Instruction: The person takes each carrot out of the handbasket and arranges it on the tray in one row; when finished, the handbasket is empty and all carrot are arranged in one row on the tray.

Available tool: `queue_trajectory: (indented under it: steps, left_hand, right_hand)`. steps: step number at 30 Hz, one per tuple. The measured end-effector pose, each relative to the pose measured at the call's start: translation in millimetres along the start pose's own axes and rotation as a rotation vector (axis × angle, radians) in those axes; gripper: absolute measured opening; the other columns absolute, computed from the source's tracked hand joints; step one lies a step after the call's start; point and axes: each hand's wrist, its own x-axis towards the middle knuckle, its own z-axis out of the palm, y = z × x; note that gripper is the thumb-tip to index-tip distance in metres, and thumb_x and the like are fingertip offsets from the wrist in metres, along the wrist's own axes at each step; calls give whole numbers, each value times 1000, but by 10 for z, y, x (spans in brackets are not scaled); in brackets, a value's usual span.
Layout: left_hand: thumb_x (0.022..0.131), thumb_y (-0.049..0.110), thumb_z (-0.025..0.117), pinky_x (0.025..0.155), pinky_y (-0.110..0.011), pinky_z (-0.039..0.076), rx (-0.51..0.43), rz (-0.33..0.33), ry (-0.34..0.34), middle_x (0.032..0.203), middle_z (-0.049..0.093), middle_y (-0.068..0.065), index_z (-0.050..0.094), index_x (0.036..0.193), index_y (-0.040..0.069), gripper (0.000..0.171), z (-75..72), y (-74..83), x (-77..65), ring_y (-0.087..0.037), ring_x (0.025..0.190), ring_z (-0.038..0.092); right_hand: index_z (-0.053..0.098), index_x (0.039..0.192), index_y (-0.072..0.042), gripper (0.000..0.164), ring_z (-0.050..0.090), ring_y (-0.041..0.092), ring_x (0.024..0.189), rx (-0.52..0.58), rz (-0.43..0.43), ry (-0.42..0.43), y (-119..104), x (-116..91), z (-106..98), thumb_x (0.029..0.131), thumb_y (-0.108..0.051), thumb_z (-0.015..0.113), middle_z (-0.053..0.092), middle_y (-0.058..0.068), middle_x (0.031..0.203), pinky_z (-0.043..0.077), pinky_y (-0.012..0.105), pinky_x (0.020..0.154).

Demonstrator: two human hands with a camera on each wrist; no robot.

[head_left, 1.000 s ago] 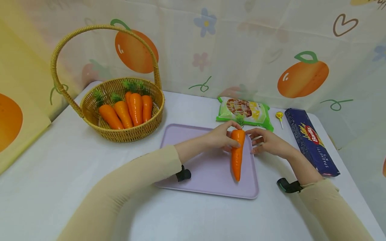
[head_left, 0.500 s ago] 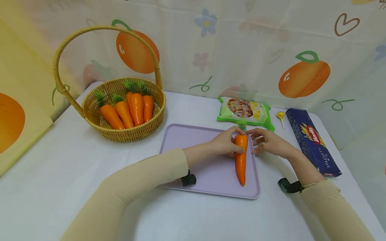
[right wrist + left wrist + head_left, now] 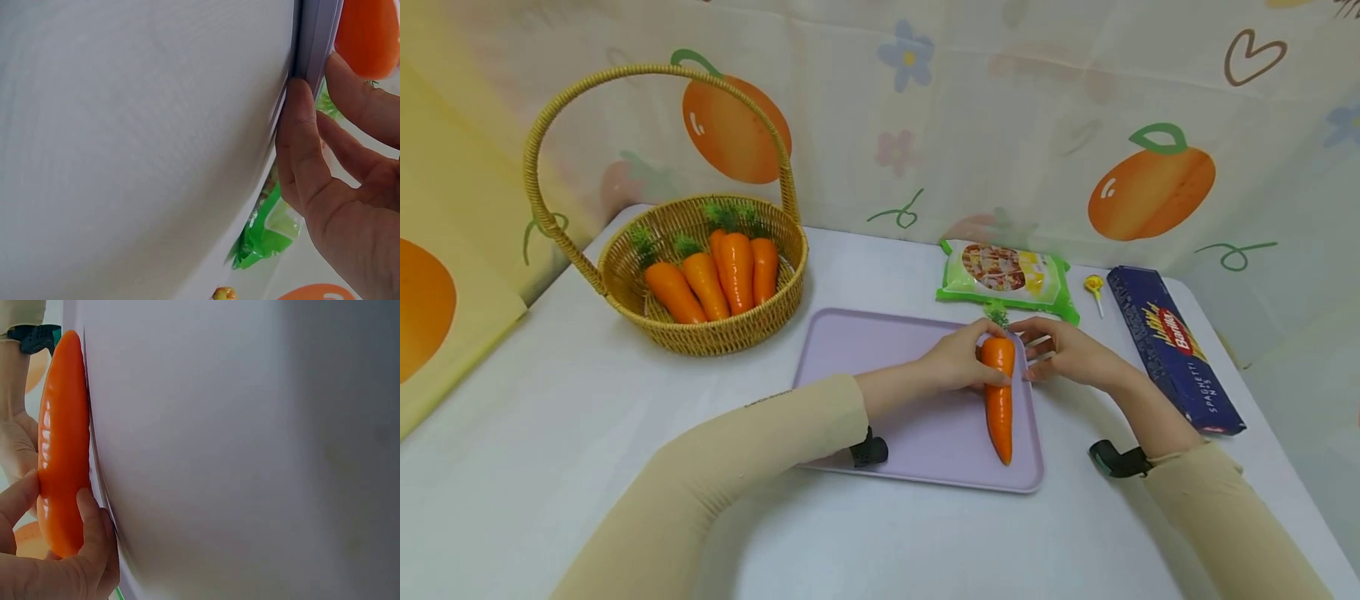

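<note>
An orange carrot [image 3: 998, 400] with a green tuft lies lengthwise over the right part of a lilac tray [image 3: 917, 467], its tip toward the person. My left hand [image 3: 958, 360] grips the carrot near its thick end. In the left wrist view, the thumb and fingers of the left hand [image 3: 59, 562] press opposite sides of the carrot [image 3: 65, 437], close over the tray. My right hand [image 3: 1067, 354] is at the tray's right edge. In the right wrist view, the right hand [image 3: 337, 181] pinches the tray rim [image 3: 317, 37] between thumb and fingers.
A wicker basket [image 3: 700, 337] with a tall handle holds several carrots at the left. Behind the tray lies a green food packet [image 3: 1007, 279]. A yellow lollipop [image 3: 1094, 286] and a blue spaghetti box [image 3: 1172, 350] lie to the right. A printed curtain [image 3: 850, 125] hangs behind the table.
My left hand has brought the carrot slightly right and toward the person, lower over the tray. Over the last half second it barely moves. The right hand has stayed at the tray edge.
</note>
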Motion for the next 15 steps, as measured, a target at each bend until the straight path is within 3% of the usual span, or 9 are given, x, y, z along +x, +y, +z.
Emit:
queue_trajectory:
  steps: [7, 15]
  left_hand:
    - [84, 16, 78, 57, -19, 53, 122, 40, 7, 116, 65, -15, 48, 133, 19, 58, 3, -1, -17, -13, 68, 64]
    - [84, 12, 78, 60, -19, 55, 148, 44, 27, 127, 60, -18, 52, 133, 18, 56, -26, -12, -10, -13, 70, 65]
  right_hand:
    - [41, 144, 4, 66, 58, 35, 115, 3, -13, -5, 9, -5, 2, 85, -2, 69, 46, 29, 139, 59, 36, 91]
    - [42, 143, 4, 65, 58, 33, 112, -8, -22, 0, -1, -8, 4, 83, 2, 67, 47, 29, 138, 59, 34, 90]
